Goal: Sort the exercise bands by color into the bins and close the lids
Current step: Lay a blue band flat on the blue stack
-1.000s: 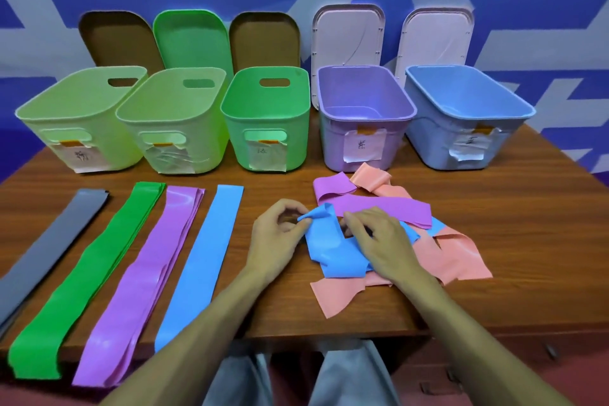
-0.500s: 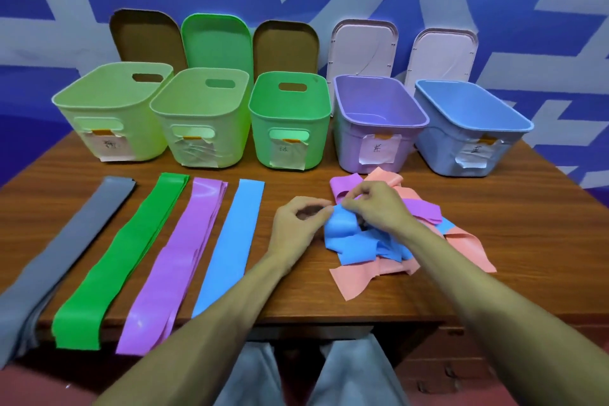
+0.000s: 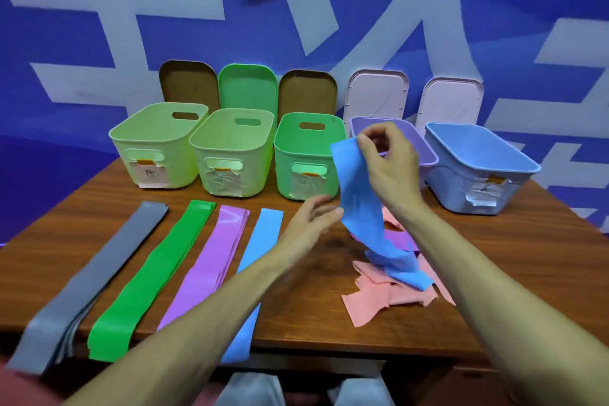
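Observation:
My right hand point(image 3: 387, 163) pinches the top end of a blue band point(image 3: 362, 208) and holds it raised in front of the purple bin point(image 3: 425, 150). The band's lower end still trails on a loose pile of pink bands point(image 3: 385, 297) and purple bands point(image 3: 397, 236). My left hand point(image 3: 313, 216) is open, its fingers straight beside the hanging band. Flat on the table lie sorted strips: grey point(image 3: 95, 273), green point(image 3: 155, 270), purple point(image 3: 211, 260) and blue point(image 3: 260, 247). Three green bins point(image 3: 158, 148) point(image 3: 230, 155) point(image 3: 304, 158) and a blue bin point(image 3: 478, 168) stand open.
Five lids lean against the blue wall behind the bins: brown point(image 3: 188, 84), green point(image 3: 247, 87), brown point(image 3: 308, 91), pale pink point(image 3: 377, 94) and pale pink point(image 3: 453, 102). The wooden table point(image 3: 543, 257) ends just before my knees; the flat strips overhang its front edge.
My right hand has lifted the blue band up out of the pile. My left hand has let go of it and opened. The camera has tilted upward.

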`<act>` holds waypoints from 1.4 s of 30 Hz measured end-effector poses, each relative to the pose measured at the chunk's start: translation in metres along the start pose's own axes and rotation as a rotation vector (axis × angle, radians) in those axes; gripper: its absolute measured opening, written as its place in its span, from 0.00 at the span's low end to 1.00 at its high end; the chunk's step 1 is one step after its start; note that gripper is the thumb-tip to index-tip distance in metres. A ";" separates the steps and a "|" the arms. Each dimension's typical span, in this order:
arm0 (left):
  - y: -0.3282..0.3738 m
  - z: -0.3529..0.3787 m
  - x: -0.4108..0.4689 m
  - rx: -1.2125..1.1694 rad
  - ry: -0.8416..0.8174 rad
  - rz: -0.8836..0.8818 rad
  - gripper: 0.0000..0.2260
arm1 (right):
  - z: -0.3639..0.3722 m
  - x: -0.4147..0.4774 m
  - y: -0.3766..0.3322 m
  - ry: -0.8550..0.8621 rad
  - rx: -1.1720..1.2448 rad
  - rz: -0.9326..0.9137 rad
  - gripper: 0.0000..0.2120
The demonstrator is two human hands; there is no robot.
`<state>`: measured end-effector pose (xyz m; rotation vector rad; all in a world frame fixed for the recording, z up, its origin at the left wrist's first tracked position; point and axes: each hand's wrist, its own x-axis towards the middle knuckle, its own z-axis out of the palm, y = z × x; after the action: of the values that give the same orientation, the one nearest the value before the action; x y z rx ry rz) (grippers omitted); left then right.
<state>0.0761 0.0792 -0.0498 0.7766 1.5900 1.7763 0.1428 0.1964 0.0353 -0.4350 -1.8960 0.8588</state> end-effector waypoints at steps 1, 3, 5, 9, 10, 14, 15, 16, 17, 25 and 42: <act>0.007 0.002 0.002 0.014 -0.008 0.018 0.18 | -0.002 0.005 -0.007 0.022 0.031 -0.020 0.02; 0.016 0.004 0.004 0.056 -0.012 0.064 0.14 | -0.004 0.013 -0.021 0.062 0.084 -0.052 0.03; 0.022 0.004 0.006 0.117 -0.013 0.100 0.09 | -0.004 0.019 -0.036 0.098 0.137 -0.085 0.04; 0.024 0.000 0.003 0.211 -0.031 0.148 0.10 | 0.000 0.026 -0.059 0.112 0.241 -0.087 0.03; 0.025 -0.001 0.000 0.227 -0.033 0.158 0.10 | 0.002 0.027 -0.063 0.108 0.260 -0.077 0.03; 0.022 -0.012 -0.008 0.289 -0.037 0.126 0.10 | 0.009 0.027 -0.074 0.100 0.351 -0.003 0.07; 0.020 -0.016 -0.009 0.308 -0.029 0.113 0.11 | 0.011 0.026 -0.077 0.092 0.398 0.030 0.07; 0.020 -0.019 -0.013 0.320 -0.021 0.101 0.11 | 0.013 0.025 -0.079 0.081 0.443 0.060 0.07; 0.019 -0.022 -0.016 0.322 -0.014 0.085 0.11 | 0.015 0.024 -0.080 0.070 0.477 0.082 0.06; 0.029 -0.071 -0.057 0.406 0.017 -0.038 0.08 | 0.043 0.023 -0.059 0.032 0.479 0.230 0.08; -0.030 -0.110 -0.097 0.446 0.102 -0.343 0.10 | 0.137 -0.028 0.042 -0.401 0.126 0.595 0.08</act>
<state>0.0546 -0.0625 -0.0922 0.5659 2.0826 1.2514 0.0321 0.1565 -0.0513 -0.8193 -2.0850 1.5415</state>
